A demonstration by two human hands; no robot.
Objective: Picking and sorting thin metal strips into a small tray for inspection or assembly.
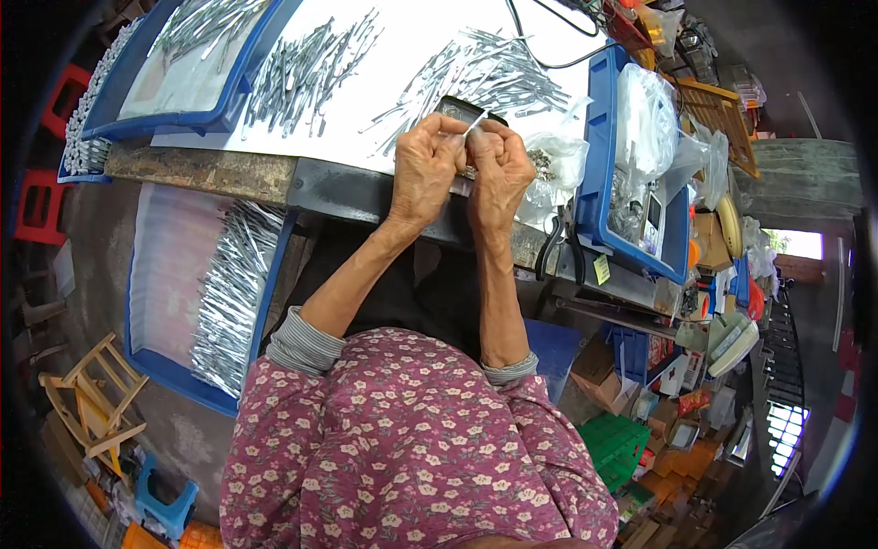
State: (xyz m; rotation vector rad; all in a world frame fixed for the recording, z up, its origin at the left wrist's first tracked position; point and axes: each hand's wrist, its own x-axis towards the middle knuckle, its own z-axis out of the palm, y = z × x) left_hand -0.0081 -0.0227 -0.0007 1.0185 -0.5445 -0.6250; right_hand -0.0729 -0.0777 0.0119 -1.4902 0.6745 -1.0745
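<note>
My left hand [423,169] and my right hand [500,174] meet at the table's front edge, fingers pinched. Between their fingertips is a thin pale strip [480,119], slanting up to the right; both hands seem to grip it. Just behind the fingers lies a small black tray [455,105], partly covered by my hands. Beyond it a loose pile of thin silvery strips [494,73] spreads on the white sheet [402,41], with a second pile of strips [306,82] to its left. Beside my right hand sits a clear plastic bag [562,156] holding small metallic parts.
A blue tray [174,123] with strips stands at the far left. Below it is another blue tray [183,389] of silvery strips. Right of my hands are black-handled pliers [549,247] and a blue bin [594,156] of plastic bags. A dark cable [549,66] crosses the back.
</note>
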